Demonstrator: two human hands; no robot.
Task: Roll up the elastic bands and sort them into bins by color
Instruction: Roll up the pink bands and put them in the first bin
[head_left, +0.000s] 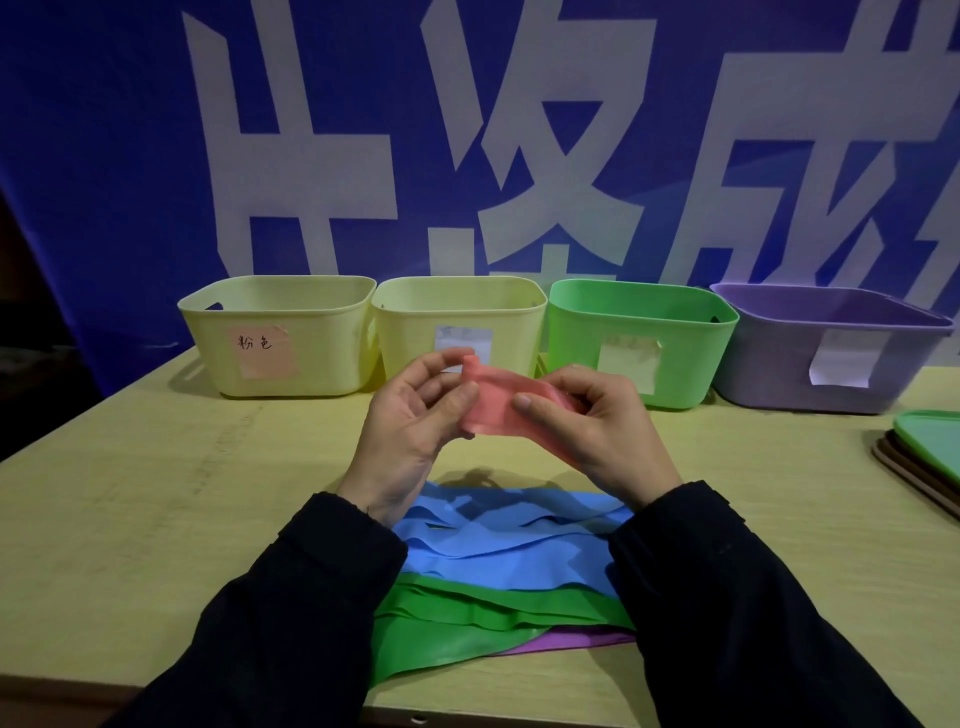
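Observation:
A pink elastic band (493, 400) is held above the table between both hands. My left hand (410, 421) pinches its left end, thumb in front and fingers curled behind. My right hand (597, 421) grips the right end, thumb pressed on the band. Below them on the table lie blue bands (498, 540), green bands (467, 618) and a purple band (576, 640), spread flat and overlapping. At the back stands a row of bins: a yellow bin with a pink label (280, 338), a second yellow bin (457, 317), a green bin (639, 338) and a purple bin (826, 353).
The wooden table (156, 493) has its front edge just below my sleeves. Stacked trays, a green tray (930, 441) on top, sit at the right edge. A blue banner with white characters hangs behind the bins.

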